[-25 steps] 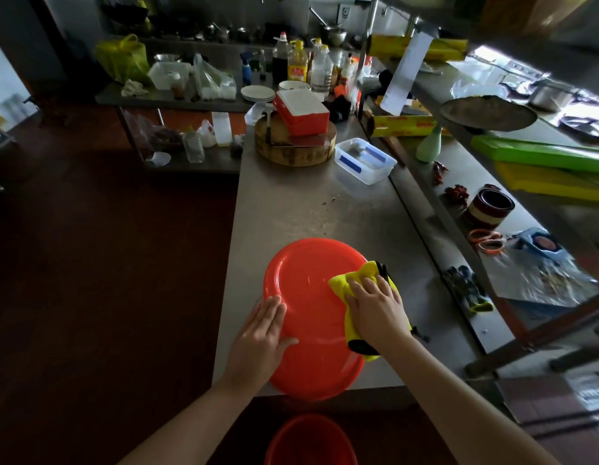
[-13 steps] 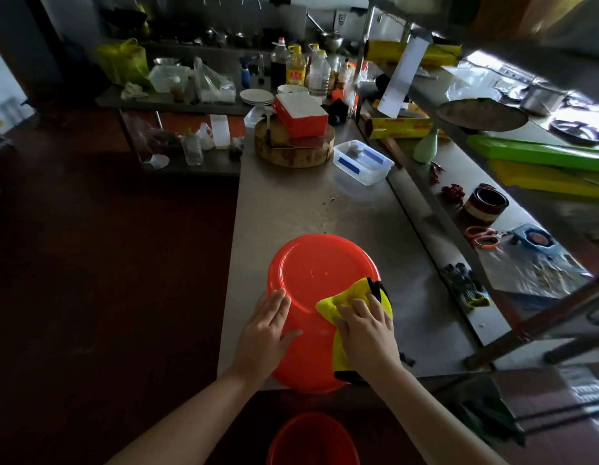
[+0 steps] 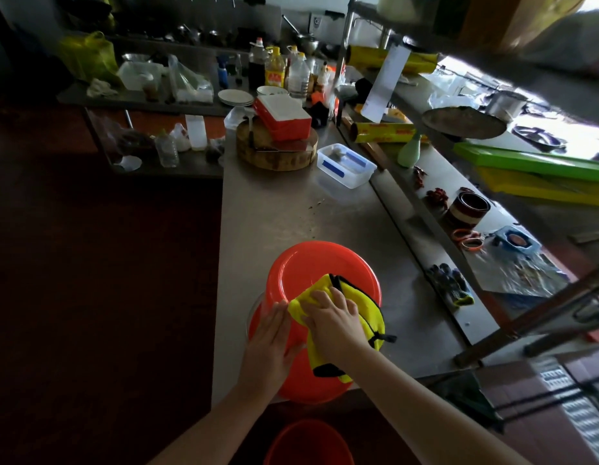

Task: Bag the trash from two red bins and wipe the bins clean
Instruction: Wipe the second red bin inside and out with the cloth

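Round red plastic bin (image 3: 311,263), inverted at the near edge of the stainless-steel counter (image 3: 274,209) to expose its base: the flat left hand (image 3: 267,337) braces its side while the right hand (image 3: 331,320), fingers extended, presses a yellow black-trimmed cloth (image 3: 365,303) onto the base. A second red bin (image 3: 308,444) stands below; distant bottle labels (image 3: 274,77) are illegible.

Both bare forearms (image 3: 204,429) reach up from the lower edge, converging; the left hand (image 3: 270,337) lies flat, fingers straight and together, thumb splayed out; the right hand (image 3: 331,315) sits palm-down just beside it, fingers slightly spread, pressing downward.
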The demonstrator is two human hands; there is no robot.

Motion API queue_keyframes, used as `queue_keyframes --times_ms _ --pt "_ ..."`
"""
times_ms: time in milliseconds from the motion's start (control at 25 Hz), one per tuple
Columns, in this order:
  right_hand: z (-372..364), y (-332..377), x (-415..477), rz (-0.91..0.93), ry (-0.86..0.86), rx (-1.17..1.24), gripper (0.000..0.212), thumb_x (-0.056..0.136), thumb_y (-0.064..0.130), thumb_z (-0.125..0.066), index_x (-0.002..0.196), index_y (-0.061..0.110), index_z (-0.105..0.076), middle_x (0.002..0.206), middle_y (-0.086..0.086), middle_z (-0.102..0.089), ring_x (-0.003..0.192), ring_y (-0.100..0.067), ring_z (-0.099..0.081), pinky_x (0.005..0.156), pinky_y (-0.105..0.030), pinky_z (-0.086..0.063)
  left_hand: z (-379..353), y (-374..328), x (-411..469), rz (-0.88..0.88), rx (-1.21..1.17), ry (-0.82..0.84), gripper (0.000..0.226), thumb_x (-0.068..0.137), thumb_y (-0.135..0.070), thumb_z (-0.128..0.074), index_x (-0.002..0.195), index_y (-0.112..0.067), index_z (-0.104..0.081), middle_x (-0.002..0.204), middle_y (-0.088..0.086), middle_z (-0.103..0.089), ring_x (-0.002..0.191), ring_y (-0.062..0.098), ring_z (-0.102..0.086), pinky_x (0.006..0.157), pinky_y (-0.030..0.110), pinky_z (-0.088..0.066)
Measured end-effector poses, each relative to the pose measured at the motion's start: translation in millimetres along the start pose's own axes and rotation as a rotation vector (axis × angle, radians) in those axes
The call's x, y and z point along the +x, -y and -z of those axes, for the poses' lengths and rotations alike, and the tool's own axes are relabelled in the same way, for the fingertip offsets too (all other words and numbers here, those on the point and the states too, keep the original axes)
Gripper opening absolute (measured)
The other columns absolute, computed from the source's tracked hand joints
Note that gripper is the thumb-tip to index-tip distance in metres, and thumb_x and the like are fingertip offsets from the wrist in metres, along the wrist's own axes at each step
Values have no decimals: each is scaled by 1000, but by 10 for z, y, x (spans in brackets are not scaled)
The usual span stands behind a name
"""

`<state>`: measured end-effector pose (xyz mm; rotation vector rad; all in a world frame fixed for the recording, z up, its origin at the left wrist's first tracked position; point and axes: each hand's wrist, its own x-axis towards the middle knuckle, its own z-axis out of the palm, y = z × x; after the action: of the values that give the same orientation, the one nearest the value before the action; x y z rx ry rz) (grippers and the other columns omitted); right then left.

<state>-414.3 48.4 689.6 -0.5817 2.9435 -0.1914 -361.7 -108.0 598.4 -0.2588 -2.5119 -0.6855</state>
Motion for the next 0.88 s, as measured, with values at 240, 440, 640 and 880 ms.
queue_keyframes --times_ms 240,440,640,880 --pt "60 60 373 37 38 -1 41 106 39 -41 146 45 -43 159 11 -23 153 -30 -4 119 -54 -15 -30 -12 2 33 -40 19 64 97 -50 -51 143 -5 -53 153 6 -42 144 23 -38 107 46 -49" --pt "86 104 826 5 14 -12 41 106 38 -39 146 41 -44 158 7 -25 152 -32 -7 118 -54 -18 -63 -3 -2 44 -3 20 72 92 -54 -61 146 -7 -49 154 6 -43 148 15 -29 111 37 -43" --pt "107 -96 1160 -19 -34 -12 41 108 41 -35 148 40 -43 159 7 -27 153 -29 -8 119 -48 -17 -38 -27 20 37 37 19 72 92 -56 -59 144 -7 -52 155 4 -41 147 14 -30 115 33 -38" --pt "204 -503 1390 77 -86 -4 42 107 46 -35 148 43 -44 160 10 -29 151 -25 -17 118 -41 -19 -19 -50 29 38 49 34 75 87 -55 -66 144 -8 -52 153 4 -44 143 18 -40 111 36 -44"
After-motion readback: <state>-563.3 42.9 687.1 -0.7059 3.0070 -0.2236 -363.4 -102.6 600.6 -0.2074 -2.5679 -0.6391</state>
